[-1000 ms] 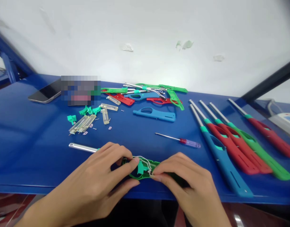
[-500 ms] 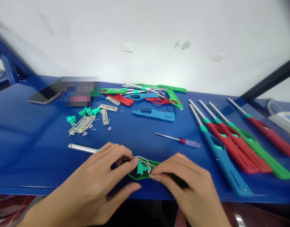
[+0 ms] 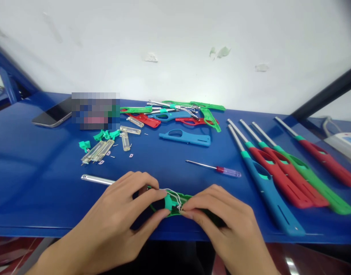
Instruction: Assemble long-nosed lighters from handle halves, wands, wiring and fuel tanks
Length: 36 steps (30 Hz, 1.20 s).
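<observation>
An opened green lighter half-shell [image 3: 187, 198] lies at the table's front edge, its inside facing up. Its metal tube [image 3: 97, 180] sticks out to the left from under my left hand [image 3: 129, 215]. Inside sit a teal trigger [image 3: 168, 202] and white wires [image 3: 175, 194]. The thumb and forefinger of my left hand close on the trigger from both sides. My right hand [image 3: 224, 215] pinches at the right part of the shell, fingertips at the ends of the wires; exactly what lies between them is hidden.
A screwdriver [image 3: 214, 168] and a blue lighter shell [image 3: 184, 137] lie beyond my hands. Several long lighters [image 3: 278, 164] are at right. Clear fuel tanks [image 3: 98, 152], teal triggers [image 3: 107, 135] and tiny parts lie left. Behind are mixed shells [image 3: 169, 116] and a phone [image 3: 53, 112].
My left thumb has moved up to the teal trigger, closing the gap to the forefinger. My right hand has barely moved. The view has shifted slightly.
</observation>
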{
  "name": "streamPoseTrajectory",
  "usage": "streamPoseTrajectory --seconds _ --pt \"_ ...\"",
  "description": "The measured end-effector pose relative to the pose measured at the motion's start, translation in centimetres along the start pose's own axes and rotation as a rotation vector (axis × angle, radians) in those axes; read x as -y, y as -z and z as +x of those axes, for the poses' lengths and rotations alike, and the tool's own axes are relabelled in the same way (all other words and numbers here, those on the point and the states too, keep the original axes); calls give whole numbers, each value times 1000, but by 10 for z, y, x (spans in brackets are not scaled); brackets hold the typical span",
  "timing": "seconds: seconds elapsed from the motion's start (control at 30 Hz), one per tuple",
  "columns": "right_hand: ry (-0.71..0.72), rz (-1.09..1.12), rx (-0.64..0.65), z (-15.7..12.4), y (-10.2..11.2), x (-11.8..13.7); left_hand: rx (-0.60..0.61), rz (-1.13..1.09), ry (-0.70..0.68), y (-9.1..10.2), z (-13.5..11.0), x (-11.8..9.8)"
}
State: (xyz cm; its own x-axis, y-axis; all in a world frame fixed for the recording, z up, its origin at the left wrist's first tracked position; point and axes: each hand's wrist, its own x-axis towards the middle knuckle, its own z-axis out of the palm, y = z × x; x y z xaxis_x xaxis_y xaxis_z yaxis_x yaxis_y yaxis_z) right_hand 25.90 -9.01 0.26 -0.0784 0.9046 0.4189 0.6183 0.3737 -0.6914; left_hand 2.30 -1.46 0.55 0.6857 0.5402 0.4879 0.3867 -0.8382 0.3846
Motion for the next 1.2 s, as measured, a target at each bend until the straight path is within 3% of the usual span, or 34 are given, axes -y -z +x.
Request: streamPoseTrajectory --seconds 0.67,1.2 --pt "6 -43 -37 3 0 2 -109 105 -26 1 1 -2" --pt "27 -6 -22 0 2 -1 1 34 -59 4 2 -3"
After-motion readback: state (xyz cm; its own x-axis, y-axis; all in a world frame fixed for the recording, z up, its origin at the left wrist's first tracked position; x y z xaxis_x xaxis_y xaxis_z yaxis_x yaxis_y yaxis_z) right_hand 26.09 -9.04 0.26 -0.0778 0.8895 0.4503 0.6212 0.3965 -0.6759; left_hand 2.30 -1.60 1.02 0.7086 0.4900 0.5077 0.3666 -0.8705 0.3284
